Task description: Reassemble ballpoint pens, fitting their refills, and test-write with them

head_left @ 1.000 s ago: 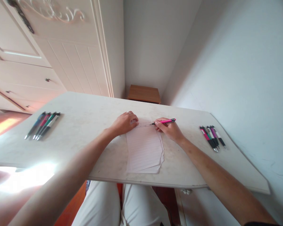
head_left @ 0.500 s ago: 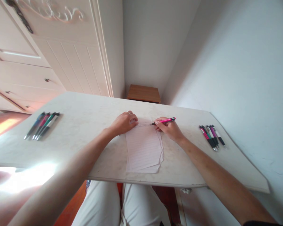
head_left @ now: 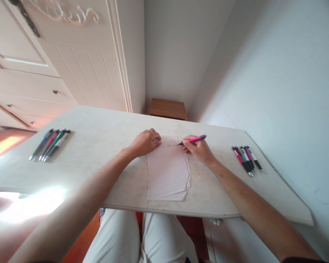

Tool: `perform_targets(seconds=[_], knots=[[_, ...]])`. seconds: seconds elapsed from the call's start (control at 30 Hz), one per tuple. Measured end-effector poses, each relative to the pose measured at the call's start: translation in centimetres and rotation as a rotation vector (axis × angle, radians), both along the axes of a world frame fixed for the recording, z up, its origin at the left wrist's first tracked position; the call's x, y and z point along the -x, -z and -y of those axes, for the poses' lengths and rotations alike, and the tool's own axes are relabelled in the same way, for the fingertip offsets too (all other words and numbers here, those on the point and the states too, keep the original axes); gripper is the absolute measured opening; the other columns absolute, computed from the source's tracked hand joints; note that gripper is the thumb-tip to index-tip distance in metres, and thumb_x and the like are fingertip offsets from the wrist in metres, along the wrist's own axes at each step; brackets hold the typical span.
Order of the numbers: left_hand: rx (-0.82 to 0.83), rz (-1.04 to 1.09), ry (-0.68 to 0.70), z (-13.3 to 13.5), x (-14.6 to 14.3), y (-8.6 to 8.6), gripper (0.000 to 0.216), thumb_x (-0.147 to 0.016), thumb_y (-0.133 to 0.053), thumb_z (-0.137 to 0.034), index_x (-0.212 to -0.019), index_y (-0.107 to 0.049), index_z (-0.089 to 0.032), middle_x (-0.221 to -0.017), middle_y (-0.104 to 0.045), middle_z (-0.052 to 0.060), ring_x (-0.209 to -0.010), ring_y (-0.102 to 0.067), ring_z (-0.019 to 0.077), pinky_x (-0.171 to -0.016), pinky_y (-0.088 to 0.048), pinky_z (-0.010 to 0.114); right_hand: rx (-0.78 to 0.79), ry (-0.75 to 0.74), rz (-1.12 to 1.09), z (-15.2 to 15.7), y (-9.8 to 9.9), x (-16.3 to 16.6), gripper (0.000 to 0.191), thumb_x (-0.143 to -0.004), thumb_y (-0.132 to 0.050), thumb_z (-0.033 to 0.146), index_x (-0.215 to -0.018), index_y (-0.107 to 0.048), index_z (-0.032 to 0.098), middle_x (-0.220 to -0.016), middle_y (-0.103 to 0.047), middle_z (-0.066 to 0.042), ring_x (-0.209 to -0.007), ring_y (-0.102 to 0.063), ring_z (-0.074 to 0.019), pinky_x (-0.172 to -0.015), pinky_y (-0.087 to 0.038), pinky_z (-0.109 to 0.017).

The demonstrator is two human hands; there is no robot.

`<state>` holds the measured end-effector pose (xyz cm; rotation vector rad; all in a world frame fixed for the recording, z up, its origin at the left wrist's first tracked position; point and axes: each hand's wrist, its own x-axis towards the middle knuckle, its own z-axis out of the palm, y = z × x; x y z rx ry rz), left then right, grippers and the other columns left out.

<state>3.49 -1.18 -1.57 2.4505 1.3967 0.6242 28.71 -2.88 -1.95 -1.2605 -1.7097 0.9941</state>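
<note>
Paper (head_left: 168, 171) lay on the counter (head_left: 104, 124), more than one sheet, with rough right sides that did not line up. The right grip (head_left: 199, 149) was pinching a pen (head_left: 196, 138), its tip down near the top of the paper; if the tip touched was too small to tell. The left grip (head_left: 144, 141) lay at the top left corner with curled fingers, and I could not tell if they pinched or just pressed. If that press was too light, the sheets could slip over each other, since no hand was on the bottom part. A hard push on the pen might rip the paper. The pen could also catch on the rough right side, as it was close by. The bottom of the paper sat near the front edge, so a bump there could bend it. The left pens (head_left: 56, 145) and right pens (head_left: 247, 159) were well apart from the paper, but a knock from an arm could make them roll.
</note>
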Motion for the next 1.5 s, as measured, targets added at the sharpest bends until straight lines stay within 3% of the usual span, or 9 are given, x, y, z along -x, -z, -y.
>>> perform_targets(seconds=[0.3, 0.47, 0.73, 1.0, 1.17, 1.33, 1.5], knots=[[0.017, -0.001, -0.005, 0.1, 0.0, -0.2, 0.023, -0.084, -0.053, -0.029, -0.093, -0.071, -0.017, -0.099, -0.064, 0.009, -0.086, -0.061, 0.0212, -0.082, -0.049, 0.034, 0.015, 0.043, -0.086, -0.1, 0.0, 0.0, 0.042, -0.078, -0.064, 0.056, -0.084, -0.065, 0.015, -0.075, -0.067, -0.006, -0.064, -0.065, -0.0157, -0.055, -0.057, -0.026], [0.015, 0.004, 0.001, 0.1, 0.0, -0.3, 0.023, -0.084, -0.053, -0.029, -0.093, -0.071, -0.017, -0.099, -0.064, 0.008, -0.087, -0.061, 0.0221, -0.082, -0.049, 0.034, -0.030, 0.088, -0.109, -0.3, 0.0, -0.2, 0.043, -0.081, -0.062, 0.057, -0.099, -0.063, 0.018, -0.078, -0.065, -0.004, -0.063, -0.062, -0.0131, -0.053, -0.054, -0.023], [0.008, 0.001, 0.007, 0.2, -0.1, -0.3, 0.023, -0.084, -0.052, -0.029, -0.092, -0.070, -0.017, -0.097, -0.064, 0.008, -0.087, -0.061, 0.0217, -0.083, -0.048, 0.034, -0.076, 0.062, -0.053, -0.3, 0.2, -0.4, 0.043, -0.084, -0.059, 0.055, -0.110, -0.063, 0.021, -0.083, -0.067, -0.003, -0.067, -0.063, -0.0136, -0.062, -0.054, -0.025], [0.004, 0.013, -0.039, 0.2, -0.4, 0.0, 0.020, -0.077, -0.047, -0.017, -0.087, -0.064, -0.018, -0.083, -0.064, 0.005, -0.074, -0.059, 0.0197, -0.068, -0.044, 0.030, -0.181, -0.018, 0.085, -0.5, 0.8, -0.8, 0.033, -0.088, -0.059, 0.043, -0.111, -0.065, 0.020, -0.086, -0.068, -0.004, -0.072, -0.066, -0.0168, -0.072, -0.056, -0.032], [0.053, 0.062, -0.135, 0.6, -0.5, -0.5, 0.021, -0.085, -0.047, -0.029, -0.094, -0.063, -0.020, -0.070, -0.064, 0.001, -0.063, -0.056, 0.0176, -0.058, -0.036, 0.027, -0.211, -0.049, 0.132, -0.5, 0.8, -0.8, 0.031, -0.088, -0.059, 0.041, -0.110, -0.066, 0.021, -0.095, -0.070, -0.005, -0.076, -0.067, -0.0180, -0.074, -0.056, -0.032], [0.081, -0.003, -0.097, 0.8, -0.4, -0.8, 0.040, -0.087, -0.047, -0.054, -0.071, -0.061, -0.020, -0.067, -0.064, 0.002, -0.060, -0.054, 0.0163, -0.056, -0.031, 0.027, -0.215, -0.079, 0.162, -0.5, 0.9, -0.8, 0.031, -0.089, -0.057, 0.041, -0.112, -0.066, 0.021, -0.100, -0.071, -0.006, -0.081, -0.069, -0.0190, -0.076, -0.056, -0.032], [0.080, -0.087, -0.088, 0.6, -0.3, -0.6, 0.032, -0.086, -0.050, -0.046, -0.069, -0.060, -0.021, -0.067, -0.064, 0.002, -0.061, -0.054, 0.0172, -0.057, -0.031, 0.028, -0.237, -0.105, 0.194, -0.6, 1.0, -0.9, 0.029, -0.090, -0.056, 0.039, -0.112, -0.067, 0.022, -0.097, -0.072, -0.005, -0.088, -0.069, -0.0203, -0.081, -0.055, -0.033]])
